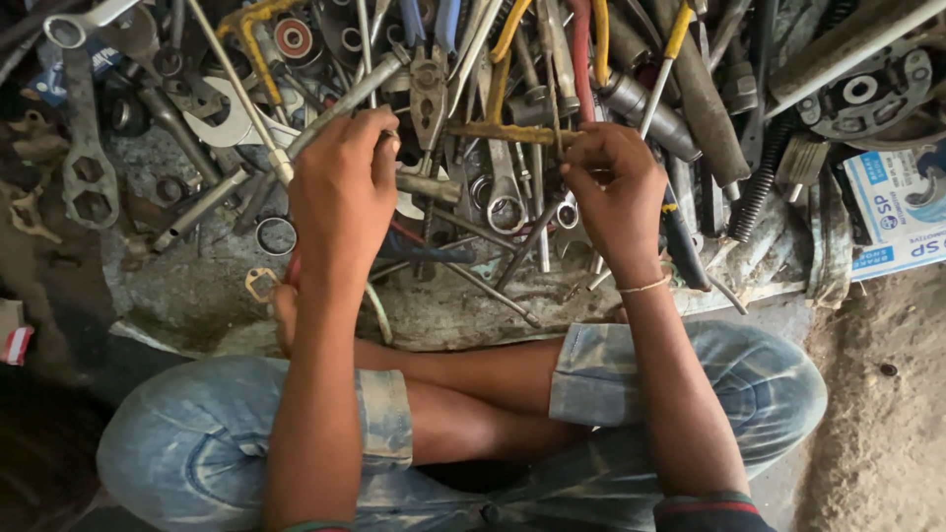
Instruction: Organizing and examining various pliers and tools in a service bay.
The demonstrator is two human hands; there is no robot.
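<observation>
We sit on the floor (867,414) by a pile of tools (473,89). Our left hand (340,182) grips a grey bar (345,103) pointing to 1 o'clock. Our right hand (611,187) pinches a rusty rod (507,133) at 9 o'clock. The two parts are apart, not yet joined.

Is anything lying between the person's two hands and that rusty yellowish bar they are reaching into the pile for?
Nothing visible does. The left hand and the right hand are both already at the bar, one near each end. Pliers and a wrench lie close around it in the pile, not between it and the hands.
</observation>
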